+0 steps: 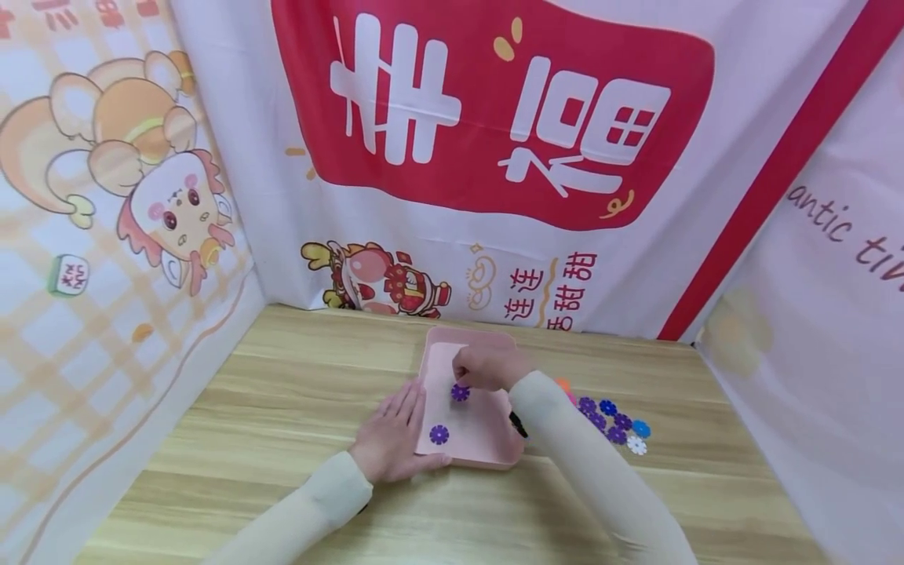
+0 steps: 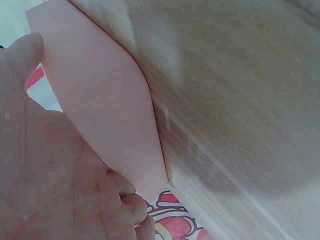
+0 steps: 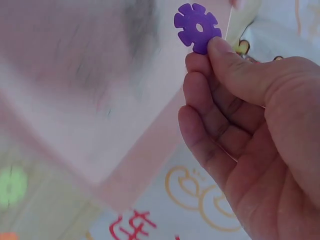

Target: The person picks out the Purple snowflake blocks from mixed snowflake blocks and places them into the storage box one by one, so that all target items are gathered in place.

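My right hand (image 1: 486, 366) is pinching 1 purple snowflake disc (image 3: 197, 27) over the pink tray (image 1: 472, 455), left hand (image 1: 392, 435) flat steadying its edge, so I'd lower slowly and flat.

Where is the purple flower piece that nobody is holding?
In the head view, the loose purple piece lies on the pink tray, near its front left, beside the left hand.

Pink tray (image 1: 494, 447), purple flower discs (image 1: 439, 434), pale wood-grain table (image 1: 282, 392), red-and-white banner (image 1: 494, 118)
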{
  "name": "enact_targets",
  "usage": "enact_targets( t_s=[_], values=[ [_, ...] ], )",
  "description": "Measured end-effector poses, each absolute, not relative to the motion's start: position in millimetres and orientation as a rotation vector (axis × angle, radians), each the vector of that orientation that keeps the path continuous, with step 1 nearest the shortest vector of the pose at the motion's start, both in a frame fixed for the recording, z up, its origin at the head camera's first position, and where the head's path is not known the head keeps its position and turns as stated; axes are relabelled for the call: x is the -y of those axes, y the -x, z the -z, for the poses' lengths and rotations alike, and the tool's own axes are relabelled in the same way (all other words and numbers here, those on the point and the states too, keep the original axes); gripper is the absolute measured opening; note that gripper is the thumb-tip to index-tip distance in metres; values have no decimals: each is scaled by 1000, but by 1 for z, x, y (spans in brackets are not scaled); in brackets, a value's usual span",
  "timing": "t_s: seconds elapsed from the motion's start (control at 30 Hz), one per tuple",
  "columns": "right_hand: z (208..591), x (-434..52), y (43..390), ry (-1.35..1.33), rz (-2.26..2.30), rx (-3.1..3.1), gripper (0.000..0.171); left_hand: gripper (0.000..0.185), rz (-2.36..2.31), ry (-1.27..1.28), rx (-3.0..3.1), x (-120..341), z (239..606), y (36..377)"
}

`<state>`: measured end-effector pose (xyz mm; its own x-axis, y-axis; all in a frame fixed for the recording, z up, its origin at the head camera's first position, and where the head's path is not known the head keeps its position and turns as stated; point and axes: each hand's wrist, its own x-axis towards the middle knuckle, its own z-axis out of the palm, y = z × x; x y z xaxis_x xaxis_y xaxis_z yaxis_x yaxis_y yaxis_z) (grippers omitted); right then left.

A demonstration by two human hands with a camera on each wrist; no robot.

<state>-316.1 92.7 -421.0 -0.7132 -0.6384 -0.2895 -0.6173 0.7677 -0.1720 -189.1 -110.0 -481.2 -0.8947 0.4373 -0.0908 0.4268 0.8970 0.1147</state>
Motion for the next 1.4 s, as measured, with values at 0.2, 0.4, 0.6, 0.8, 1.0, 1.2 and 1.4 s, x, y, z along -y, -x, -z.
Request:
enact_targets(
  t_s=[0.2, 0.4, 0.6, 0.8, 1.0, 1.2, 1.4],
  values=[
    [440, -78, 317, 1004, 208, -2572, 11, 120, -121, -708, -2976, 106, 481, 189],
    [456, -76, 315, 911, 245, -2572, 10, 120, -109, -711, -2974, 104, 481, 188],
    [461, -76, 315, 906, 284, -2575, 8, 117, -103, -741, -2992, 105, 482, 188],
    [463, -75, 314, 925, 299, -2572, 6, 118, -82, -729, -2984, 105, 480, 189],
    [460, -81, 316, 929, 298, -2579, 3, 119, -97, -720, -2976, 105, 481, 189],
    [445, -100, 318, 936, 310, -2598, 5, 121, -159, -711, -2985, 107, 484, 190],
    [432, -134, 308, 991, 292, -2616, 6, 121, -165, -688, -2963, 109, 482, 189]
  ],
)
